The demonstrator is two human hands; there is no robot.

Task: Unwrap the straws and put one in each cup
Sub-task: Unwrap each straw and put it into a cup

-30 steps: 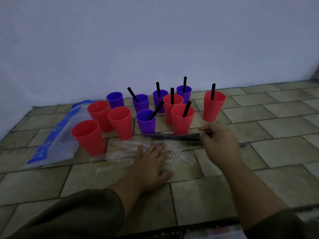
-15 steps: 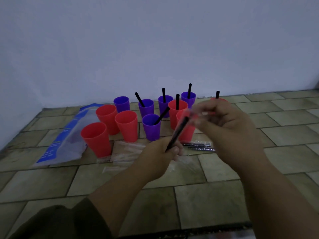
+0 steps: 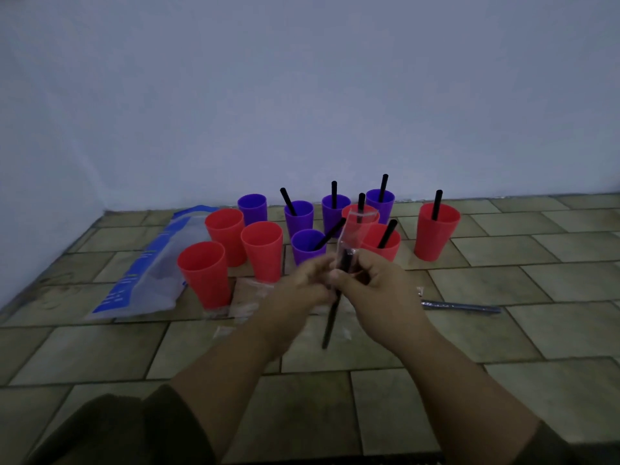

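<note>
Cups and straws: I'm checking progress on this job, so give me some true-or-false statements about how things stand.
1. Every purple cup holds a straw. False: the back-left purple cup holds none.
2. The far-right red cup holds a straw. True.
3. All wrapped straws are gone. False: one wrapped straw lies on the floor right of the hands.
4. The left hand and right hand hold a black straw, its clear wrapper sticking up. True.

6 red cups (image 3: 261, 250), 5 purple cups (image 3: 298, 219). 7 black straws (image 3: 437, 204) standing in cups, plus 1 half-wrapped straw (image 3: 330, 323). Wrapped straws (image 3: 459, 307) on the floor: maybe 2, too blurred. 1 blue-and-clear bag (image 3: 144, 280).
</note>
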